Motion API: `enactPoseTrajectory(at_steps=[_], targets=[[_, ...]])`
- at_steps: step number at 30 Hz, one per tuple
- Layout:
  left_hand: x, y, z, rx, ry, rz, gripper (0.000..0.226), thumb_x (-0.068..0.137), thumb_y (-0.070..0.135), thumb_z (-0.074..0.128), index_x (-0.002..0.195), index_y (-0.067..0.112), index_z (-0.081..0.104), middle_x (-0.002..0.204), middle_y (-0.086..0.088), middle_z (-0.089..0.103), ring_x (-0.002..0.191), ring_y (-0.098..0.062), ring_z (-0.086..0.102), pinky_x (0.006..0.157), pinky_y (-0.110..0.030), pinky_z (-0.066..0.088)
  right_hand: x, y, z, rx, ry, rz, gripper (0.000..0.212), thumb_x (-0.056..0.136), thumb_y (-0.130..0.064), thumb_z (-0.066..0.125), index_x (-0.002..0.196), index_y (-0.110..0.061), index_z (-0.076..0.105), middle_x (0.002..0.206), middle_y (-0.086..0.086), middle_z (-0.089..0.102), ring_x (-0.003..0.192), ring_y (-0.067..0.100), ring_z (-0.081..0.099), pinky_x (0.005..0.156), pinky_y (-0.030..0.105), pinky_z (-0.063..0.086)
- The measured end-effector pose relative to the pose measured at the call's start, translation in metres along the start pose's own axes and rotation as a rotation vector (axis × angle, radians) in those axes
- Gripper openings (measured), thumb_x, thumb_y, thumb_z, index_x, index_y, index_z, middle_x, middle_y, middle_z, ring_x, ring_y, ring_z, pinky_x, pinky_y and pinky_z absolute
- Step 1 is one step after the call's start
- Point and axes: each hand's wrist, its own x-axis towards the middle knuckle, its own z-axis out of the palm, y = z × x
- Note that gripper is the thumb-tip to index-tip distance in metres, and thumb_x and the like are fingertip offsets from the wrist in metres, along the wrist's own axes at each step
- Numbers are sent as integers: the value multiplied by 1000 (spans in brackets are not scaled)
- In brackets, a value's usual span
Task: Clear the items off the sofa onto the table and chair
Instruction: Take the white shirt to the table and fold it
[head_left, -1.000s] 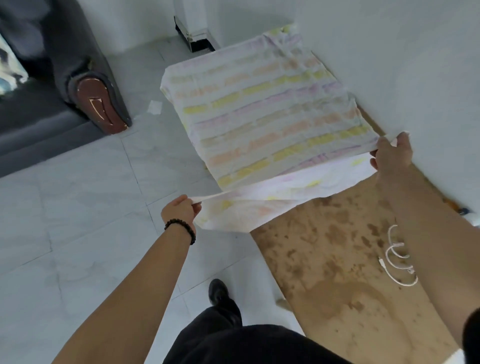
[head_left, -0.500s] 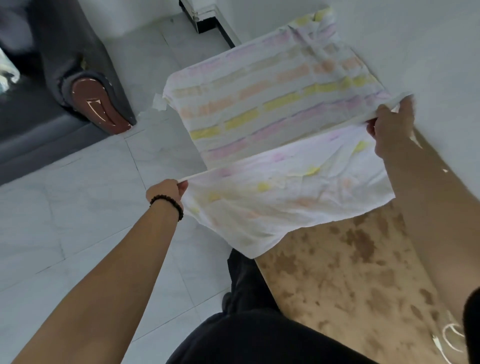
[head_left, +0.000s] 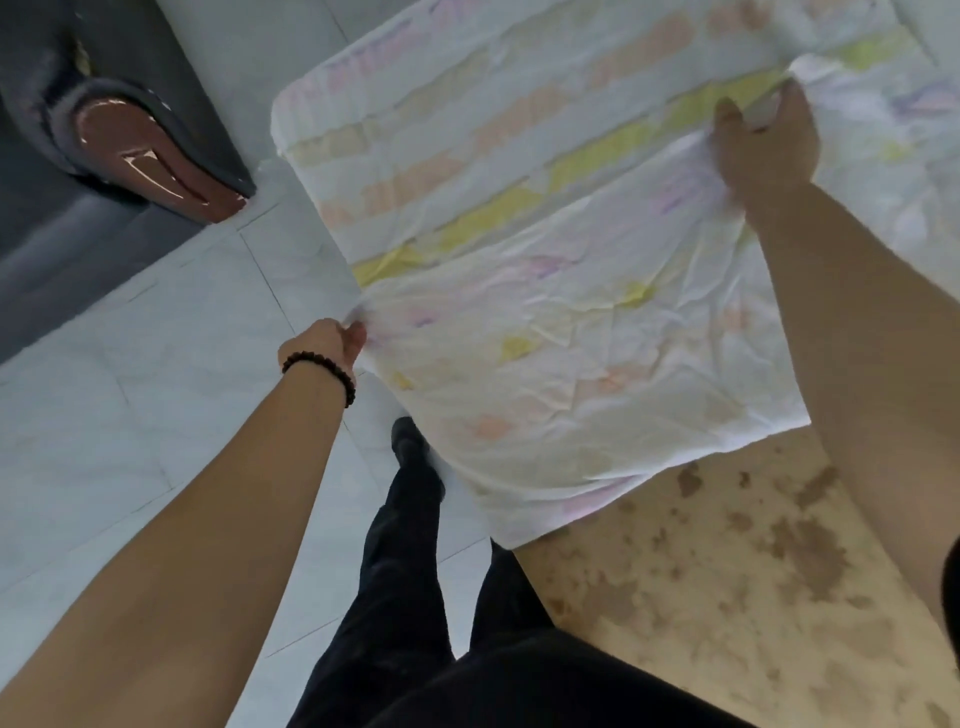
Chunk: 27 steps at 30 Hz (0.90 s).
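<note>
A white cloth with faded yellow, orange and purple stripes lies spread over the brown mottled table. Its near part is folded over the far part. My left hand, with a black bead bracelet on the wrist, pinches the cloth's left edge just off the table's side. My right hand grips the fold's edge on the right, close to the white wall. The dark grey sofa with a glossy brown armrest end sits at the upper left.
Pale marble-look floor tiles fill the gap between sofa and table. My legs in black trousers stand at the table's near left corner. The wall runs along the table's far right side.
Both hands have carried the near edge of the cloth farther across the table, so the folded layer now covers more of the striped part. The view has moved closer to the table.
</note>
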Motion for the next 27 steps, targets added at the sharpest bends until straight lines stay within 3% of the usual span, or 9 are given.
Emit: enactPoseTrajectory(at_steps=[3,6,9,12,15,18,21,25,27], targets=[[-12,-5,11,448,14,80,42,98,39,48,124,7,49,115,-11,59,95,-25,63,88,-41,55,6,-6,-4,-210,-114,35,96,83,-78,41,156,-18,21,159,5,32,145,27,30,116,32,21],[-33,-9,24,800,77,661,48,99,48,37,132,14,48,125,-9,52,106,-27,58,89,-38,47,9,-6,-3,-178,-134,50,90,89,-70,41,157,-17,16,159,8,31,146,30,28,116,35,21],[-56,-7,58,965,-144,1196,37,97,42,47,120,16,58,114,-6,55,100,-23,57,88,-43,47,4,-9,-2,-183,-151,82,81,96,-60,40,158,-17,11,159,11,30,145,32,29,116,36,22],[-65,-7,115,1201,-400,1528,44,93,44,52,123,13,58,119,-10,57,108,-30,54,89,-42,42,2,-11,-3,-198,-131,94,72,100,-51,38,158,-19,10,157,14,33,142,35,34,113,37,27],[-69,-5,186,1560,-576,1667,71,92,65,33,146,20,33,154,-13,29,142,-32,24,112,-49,22,4,-8,-5,-174,-88,109,64,102,-47,37,157,-25,14,149,15,45,133,36,46,106,37,37],[-68,-3,248,1804,-614,1775,83,86,78,15,153,32,4,163,-7,-6,149,-27,-8,118,-55,-1,9,-1,-5,-87,-49,101,56,101,-42,37,154,-33,23,125,12,64,107,34,64,94,39,51],[-62,-7,265,1853,-572,1878,82,85,80,7,153,35,-2,163,-5,-8,149,-27,-9,117,-58,-1,12,1,-9,74,-49,122,51,98,-33,42,147,-37,33,91,6,73,72,25,72,75,40,60],[-57,-7,264,1789,-572,1908,80,87,79,13,153,36,3,163,-6,0,149,-28,-3,117,-58,4,12,3,-19,270,-132,156,50,96,-27,52,144,-31,43,75,-2,69,59,14,70,59,28,58],[-59,-7,265,1790,-578,1903,79,87,78,14,153,36,3,163,-6,-1,149,-28,-4,117,-57,4,13,5,-30,283,60,123,31,96,-29,54,126,-27,62,72,-11,66,54,3,63,55,20,50]])
